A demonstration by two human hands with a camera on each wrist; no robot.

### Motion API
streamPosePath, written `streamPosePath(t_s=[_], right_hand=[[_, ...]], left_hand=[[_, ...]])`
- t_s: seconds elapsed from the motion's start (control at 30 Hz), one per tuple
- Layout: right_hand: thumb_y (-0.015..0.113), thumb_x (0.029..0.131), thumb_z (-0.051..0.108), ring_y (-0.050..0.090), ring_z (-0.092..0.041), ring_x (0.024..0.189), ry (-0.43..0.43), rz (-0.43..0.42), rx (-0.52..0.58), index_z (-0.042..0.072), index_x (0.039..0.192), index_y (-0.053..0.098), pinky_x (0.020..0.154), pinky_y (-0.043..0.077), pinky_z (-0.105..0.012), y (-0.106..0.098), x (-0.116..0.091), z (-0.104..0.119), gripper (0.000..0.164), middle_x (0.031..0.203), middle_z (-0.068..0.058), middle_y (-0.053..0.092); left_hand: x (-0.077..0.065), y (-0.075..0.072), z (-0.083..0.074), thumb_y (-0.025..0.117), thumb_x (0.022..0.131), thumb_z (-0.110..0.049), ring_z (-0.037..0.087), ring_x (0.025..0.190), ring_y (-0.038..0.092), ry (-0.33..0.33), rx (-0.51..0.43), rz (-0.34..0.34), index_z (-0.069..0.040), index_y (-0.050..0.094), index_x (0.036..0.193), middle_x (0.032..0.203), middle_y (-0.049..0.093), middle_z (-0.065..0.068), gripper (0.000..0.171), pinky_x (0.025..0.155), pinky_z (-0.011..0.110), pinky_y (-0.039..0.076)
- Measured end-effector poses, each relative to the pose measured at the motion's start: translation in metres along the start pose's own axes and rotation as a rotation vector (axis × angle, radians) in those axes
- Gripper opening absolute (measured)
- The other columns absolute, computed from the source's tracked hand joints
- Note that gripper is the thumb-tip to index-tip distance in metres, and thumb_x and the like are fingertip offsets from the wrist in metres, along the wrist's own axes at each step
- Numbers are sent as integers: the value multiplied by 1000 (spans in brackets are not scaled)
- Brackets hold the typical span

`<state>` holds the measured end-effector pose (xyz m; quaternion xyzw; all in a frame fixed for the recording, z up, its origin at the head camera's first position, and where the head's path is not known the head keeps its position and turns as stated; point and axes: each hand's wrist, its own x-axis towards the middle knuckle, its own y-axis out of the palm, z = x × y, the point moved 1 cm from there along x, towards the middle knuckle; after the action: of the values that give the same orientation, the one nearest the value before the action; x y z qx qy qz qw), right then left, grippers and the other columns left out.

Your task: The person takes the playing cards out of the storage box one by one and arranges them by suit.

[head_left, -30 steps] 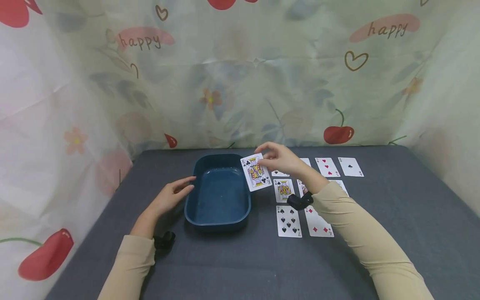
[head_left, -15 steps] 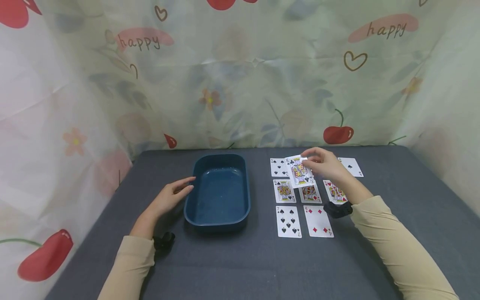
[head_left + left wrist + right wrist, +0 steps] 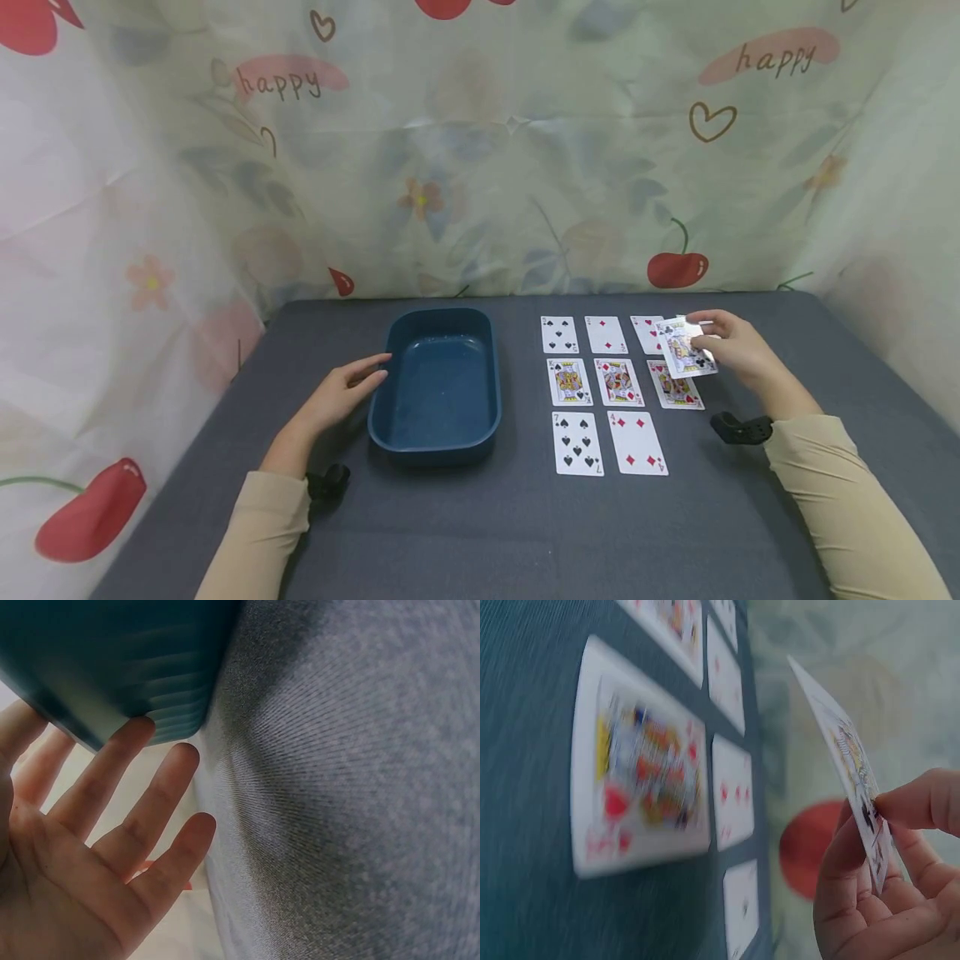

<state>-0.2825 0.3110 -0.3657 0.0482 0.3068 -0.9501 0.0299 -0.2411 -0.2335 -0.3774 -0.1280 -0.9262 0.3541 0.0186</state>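
My right hand (image 3: 742,354) pinches a king of clubs playing card (image 3: 681,354) between thumb and fingers, raised over the right end of the card rows. In the right wrist view the held card (image 3: 840,742) is seen nearly edge-on. Below it lies the king of hearts (image 3: 678,396), and it partly covers cards in the back row. My left hand (image 3: 341,396) is at the left side of a blue tray (image 3: 435,456), fingers extended. A fingertip meets the tray's outer wall (image 3: 82,667) in the left wrist view.
Face-up cards lie in rows right of the tray, among them the king of spades (image 3: 569,382), king of diamonds (image 3: 619,383), seven of spades (image 3: 577,444) and four of diamonds (image 3: 637,443). A patterned curtain (image 3: 510,167) hangs behind the dark table (image 3: 480,542).
My right hand has carried the king of clubs rightward, from beside the tray across the rows to their right end. The left hand has stayed by the tray.
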Motion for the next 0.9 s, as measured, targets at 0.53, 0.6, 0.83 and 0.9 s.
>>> streamPosePath(t_s=[0.53,0.6,0.83,0.9], right_hand=[[51,92,18,50,-14,92,114,26,-126,-9,137,32,68,44,-20,-31,-8,-56,56,129,-35,40],[52,92,19,50,-11,89,120,37,-132,-10,136,31,67,44,-21,-32,-8,-59,57,126,-34,42],[56,90,16,51,-6,79,104,55,-158,-13,132,34,64,45,-22,-32,-6,-64,56,111,-28,51],[56,88,15,54,-12,81,102,43,-179,-13,131,36,63,45,-22,-31,-5,-64,55,112,-33,50]], left_hand=[[2,3,4,44,97,-45,37,124,50,22,26,-22,-17,40,142,145,41,19,54,101,54,41],[1,3,3,44,97,-42,37,124,50,20,26,-23,-17,40,142,145,41,19,52,101,54,41],[0,2,3,44,97,-43,37,126,48,7,-3,-7,-17,39,143,146,40,17,53,103,54,39],[1,2,4,44,97,-43,37,127,48,7,2,-4,-16,39,143,147,39,18,54,103,54,39]])
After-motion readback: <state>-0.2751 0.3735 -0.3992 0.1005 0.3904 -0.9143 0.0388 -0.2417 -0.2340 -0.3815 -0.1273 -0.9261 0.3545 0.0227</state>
